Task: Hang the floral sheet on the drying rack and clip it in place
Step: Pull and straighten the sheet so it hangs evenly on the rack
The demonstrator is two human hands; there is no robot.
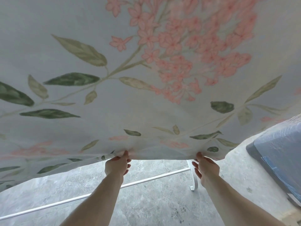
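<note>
Head view showed the floral sheet (146, 79), thin pale cloth printed with pink blossoms and green leaves, spread wide from 9 through 12 to 3 o'clock. Left hand (118, 165) and right hand (206, 168) each pinched its lower hem, set apart. Below, the white metal bar (151, 177) of the drying rack crossed mottled grey concrete floor (154, 206). At 4 o'clock sat a plastic-wrapped blue-grey block (280, 152).
</note>
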